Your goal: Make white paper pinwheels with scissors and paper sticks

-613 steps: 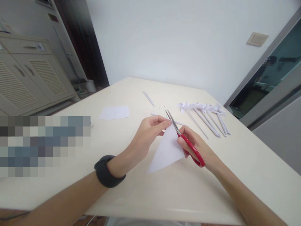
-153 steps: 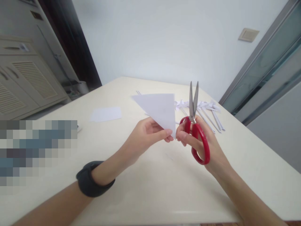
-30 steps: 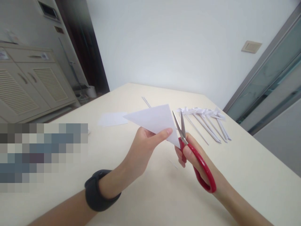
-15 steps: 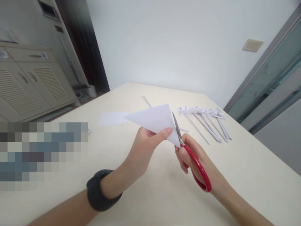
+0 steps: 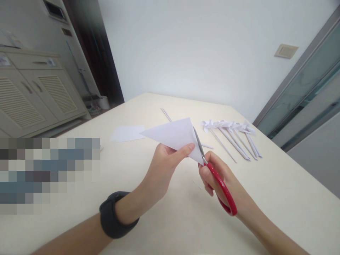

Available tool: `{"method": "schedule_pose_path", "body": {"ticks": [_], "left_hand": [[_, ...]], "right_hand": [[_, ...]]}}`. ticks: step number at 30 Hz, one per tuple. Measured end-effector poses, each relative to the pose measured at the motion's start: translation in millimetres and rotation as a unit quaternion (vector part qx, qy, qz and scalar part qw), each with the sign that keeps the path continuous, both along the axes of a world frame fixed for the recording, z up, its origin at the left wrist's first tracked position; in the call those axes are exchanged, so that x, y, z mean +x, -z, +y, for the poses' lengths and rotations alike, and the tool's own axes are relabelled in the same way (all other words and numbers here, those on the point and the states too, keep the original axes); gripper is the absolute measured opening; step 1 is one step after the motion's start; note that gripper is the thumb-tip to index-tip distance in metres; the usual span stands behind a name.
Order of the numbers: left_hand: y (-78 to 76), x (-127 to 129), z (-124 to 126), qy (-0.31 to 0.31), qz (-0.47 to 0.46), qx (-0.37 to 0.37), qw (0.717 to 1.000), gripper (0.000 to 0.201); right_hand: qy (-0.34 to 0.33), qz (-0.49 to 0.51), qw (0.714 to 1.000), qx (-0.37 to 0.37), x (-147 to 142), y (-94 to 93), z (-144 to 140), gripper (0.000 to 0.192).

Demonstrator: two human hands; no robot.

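While the left hand [image 5: 162,166] pinches the folded paper triangle [image 5: 175,136] in the air above the counter [image 5: 278,198], its grip is clamped on the paper's lower edge, thumb on top. The right hand [image 5: 220,175] is closed around the red scissors [image 5: 215,177], whose blades lie nearly together along the triangle's right edge. That thumb [image 5: 186,148] sits just beside the blades, so a hurried snip could nick it. Held only at one edge, the paper could twist and let the cut wander. Paper pinwheels [image 5: 231,132] and a flat sheet [image 5: 127,132] lie well apart, out of harm's way.
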State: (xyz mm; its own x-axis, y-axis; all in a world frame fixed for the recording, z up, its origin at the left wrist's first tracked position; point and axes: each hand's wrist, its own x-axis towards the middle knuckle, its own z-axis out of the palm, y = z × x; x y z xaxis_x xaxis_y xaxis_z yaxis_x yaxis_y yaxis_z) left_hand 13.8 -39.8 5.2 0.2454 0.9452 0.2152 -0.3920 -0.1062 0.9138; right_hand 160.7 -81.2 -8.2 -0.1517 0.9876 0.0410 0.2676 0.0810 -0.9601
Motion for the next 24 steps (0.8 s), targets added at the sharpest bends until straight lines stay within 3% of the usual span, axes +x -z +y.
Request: {"method": "schedule_pose_path", "body": {"ticks": [18,24], "left_hand": [[4.4,2.9,0.4,0.066,-0.043,-0.014,0.997,0.026],[5.6,0.5,5.0,0.085,-0.001,-0.014,0.996,0.020]], "right_hand": [[-0.031,0.004,0.999,-0.001,-2.3,-1.5,-2.8,0.026],[0.039,-0.030,0.999,-0.019,11.7,-4.8,9.1,0.024]]}}
